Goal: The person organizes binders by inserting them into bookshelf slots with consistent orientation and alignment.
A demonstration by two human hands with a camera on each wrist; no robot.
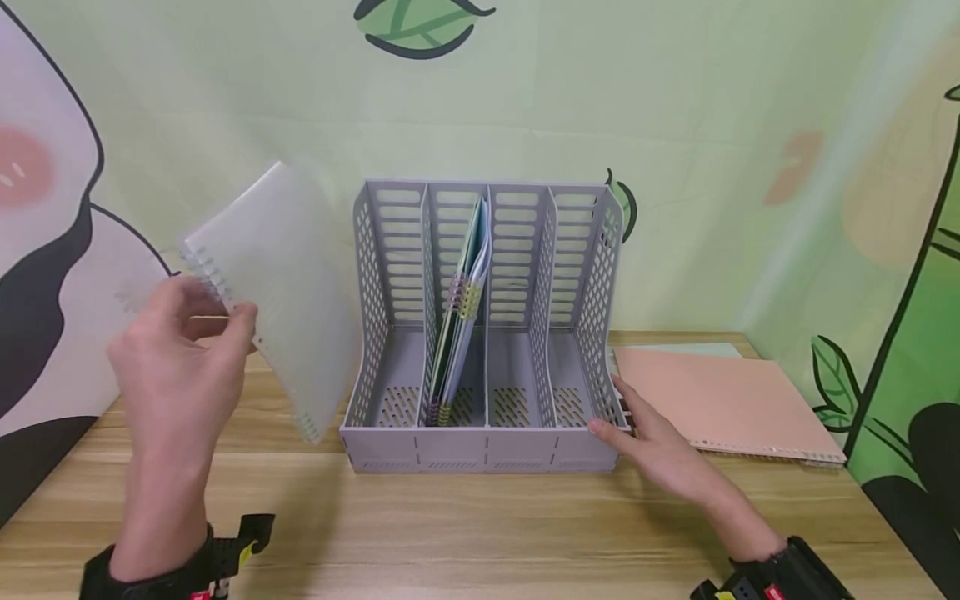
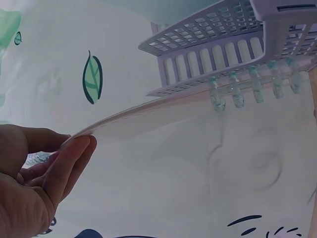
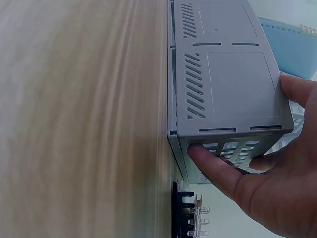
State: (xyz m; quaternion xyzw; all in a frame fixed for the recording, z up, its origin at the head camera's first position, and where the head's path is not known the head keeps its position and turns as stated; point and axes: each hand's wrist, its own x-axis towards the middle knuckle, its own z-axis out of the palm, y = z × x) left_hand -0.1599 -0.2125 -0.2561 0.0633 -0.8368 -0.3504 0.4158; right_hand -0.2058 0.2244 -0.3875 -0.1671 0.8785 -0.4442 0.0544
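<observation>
My left hand (image 1: 183, 346) pinches a loose-leaf notebook (image 1: 281, 283) with a translucent whitish cover and clear rings by its ringed edge, holding it tilted in the air left of the organizer. In the left wrist view, thumb and fingers close on the edge of the notebook (image 2: 163, 144). A light purple file organizer (image 1: 420, 450) with several upright slots stands mid-table. My right hand (image 1: 656, 433) grips its front right corner, thumb over the front rim and fingers against the outer side wall (image 3: 230, 153). Ring-bound notebooks (image 1: 465, 308) lean in the second slot from the left.
Right of the organizer, a pink notebook (image 1: 727, 400) lies flat over others, with a pale green one (image 1: 705, 349) showing behind it. The wooden table (image 1: 450, 533) meets a printed cloth backdrop (image 1: 675, 100) at the back.
</observation>
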